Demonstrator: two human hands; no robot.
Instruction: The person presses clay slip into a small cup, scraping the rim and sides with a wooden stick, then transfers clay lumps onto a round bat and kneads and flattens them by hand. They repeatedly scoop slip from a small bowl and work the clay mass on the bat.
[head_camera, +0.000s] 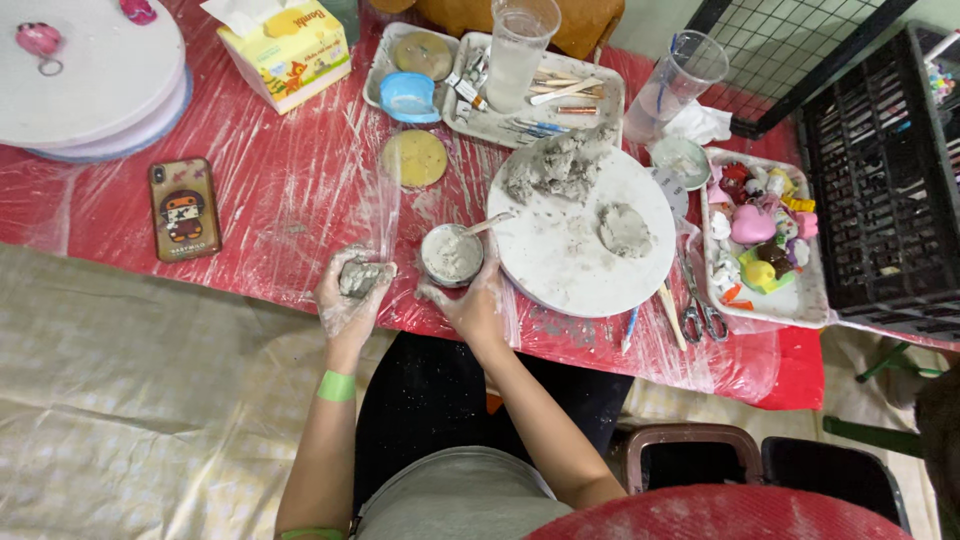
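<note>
My left hand (350, 293) is closed around a grey lump of clay (358, 277) at the near edge of the red plastic-covered table (290, 180). My right hand (474, 305), smeared with clay, rests against the near side of a small round bowl of grey slip (450, 256) with a stick in it. Just right of the bowl lies a white round board (570, 255) carrying a flattened clay piece (625, 229) and a rough heap of clay (558, 163).
A phone (184, 209) lies at left, near stacked white discs (90, 80). A tissue box (285, 50), tool trays (540, 95), two plastic cups (518, 50) and a yellow disc (414, 158) stand behind. A tray of colourful figurines (760, 240), scissors (700, 310) and a black crate (880, 180) are at right.
</note>
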